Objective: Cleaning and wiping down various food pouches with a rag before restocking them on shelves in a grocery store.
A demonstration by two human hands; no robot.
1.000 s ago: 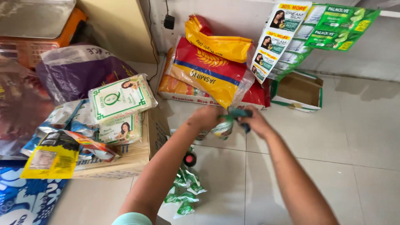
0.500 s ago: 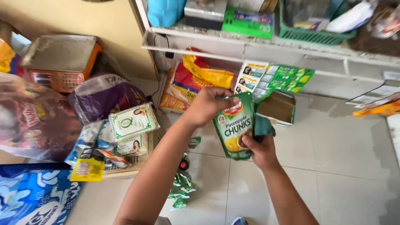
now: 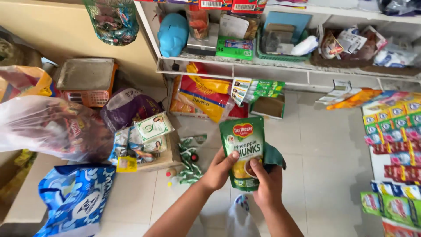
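The green pouch is held upright, long axis twelve-to-six, gripped by the left hand at eight o'clock and the right hand at five.

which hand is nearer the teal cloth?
Right. The right hand holds the teal cloth bunched behind the green pouch; the left hand grips the pouch's opposite edge, apart from the cloth.

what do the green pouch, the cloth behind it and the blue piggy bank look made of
Green pouch: glossy flexible plastic or foil laminate, judging by its sheen and soft creases. Cloth: dark teal woven fabric, matte, bunched in the right hand. Piggy bank: likely moulded plastic, smooth and evenly coloured; ceramic can't be ruled out.
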